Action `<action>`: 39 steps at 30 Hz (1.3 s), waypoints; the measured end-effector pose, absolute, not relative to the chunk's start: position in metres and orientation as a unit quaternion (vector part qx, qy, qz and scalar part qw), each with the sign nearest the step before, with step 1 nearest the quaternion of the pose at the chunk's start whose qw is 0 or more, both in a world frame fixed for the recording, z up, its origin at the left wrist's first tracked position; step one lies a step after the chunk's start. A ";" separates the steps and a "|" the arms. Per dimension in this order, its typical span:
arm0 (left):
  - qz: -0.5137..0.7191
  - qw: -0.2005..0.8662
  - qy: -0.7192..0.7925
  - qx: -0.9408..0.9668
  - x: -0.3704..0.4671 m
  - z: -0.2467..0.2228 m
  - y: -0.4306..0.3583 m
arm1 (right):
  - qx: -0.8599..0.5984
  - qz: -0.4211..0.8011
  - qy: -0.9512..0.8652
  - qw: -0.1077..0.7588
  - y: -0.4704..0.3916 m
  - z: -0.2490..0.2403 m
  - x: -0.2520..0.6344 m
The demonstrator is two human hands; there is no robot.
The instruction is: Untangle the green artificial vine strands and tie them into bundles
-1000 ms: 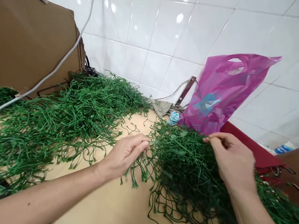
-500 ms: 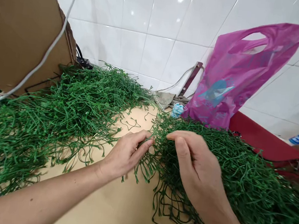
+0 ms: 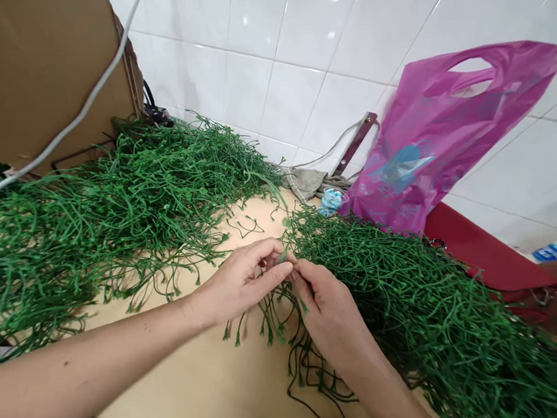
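Note:
My left hand (image 3: 243, 279) is closed in a pinch on a few thin green plastic stems, whose small forked ends hang below the fingers. Its fingertips meet those of my right hand (image 3: 332, 312), which also pinches a green stem at the same spot; the exact grip is hidden by the fingers. Beside and beneath my right hand spreads a thick heap of dark green stems (image 3: 430, 287). A second, brighter heap of green stems (image 3: 160, 189) lies to the left. Several loose stems (image 3: 249, 227) rest on the tan tabletop (image 3: 208, 382) between the heaps.
A cardboard box (image 3: 48, 62) stands at the left, with a white cable (image 3: 90, 97) hanging before it. At the back are a pink plastic bag (image 3: 433, 133), a blue-white crumpled bundle (image 3: 330, 201) and a grey cloth (image 3: 306, 184). A red case (image 3: 484, 256) lies at right.
My right hand has moved left and down from above the right heap, and its fingertips now meet my left hand's. My left hand has stayed nearly in place with its stems.

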State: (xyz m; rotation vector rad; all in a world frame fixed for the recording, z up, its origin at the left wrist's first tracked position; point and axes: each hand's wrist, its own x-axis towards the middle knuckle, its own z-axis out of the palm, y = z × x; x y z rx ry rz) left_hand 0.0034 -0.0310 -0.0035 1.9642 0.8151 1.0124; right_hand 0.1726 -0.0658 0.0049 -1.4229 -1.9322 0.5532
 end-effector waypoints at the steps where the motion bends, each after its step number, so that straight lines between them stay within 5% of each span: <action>1: 0.411 0.385 0.320 0.763 0.004 -0.005 -0.030 | -0.540 0.207 -0.744 0.334 -0.066 0.005 0.172; 7: 0.459 0.359 0.310 0.751 0.005 -0.011 -0.025 | -0.514 0.416 -0.674 0.329 -0.069 0.021 0.180; 16: 0.426 0.526 0.288 0.678 0.004 -0.003 -0.033 | -0.475 0.613 -0.534 0.337 -0.082 0.028 0.171; 22: 0.458 0.478 0.283 0.693 0.000 0.004 -0.030 | -0.525 0.439 -0.639 0.351 -0.084 0.017 0.162; 28: 0.428 0.723 0.229 0.492 0.005 0.003 -0.030 | -0.496 0.108 -0.813 0.284 -0.088 -0.001 0.162; 39: 0.277 0.812 0.199 0.475 0.001 0.008 -0.040 | -0.287 0.056 -0.943 0.157 -0.081 0.014 0.179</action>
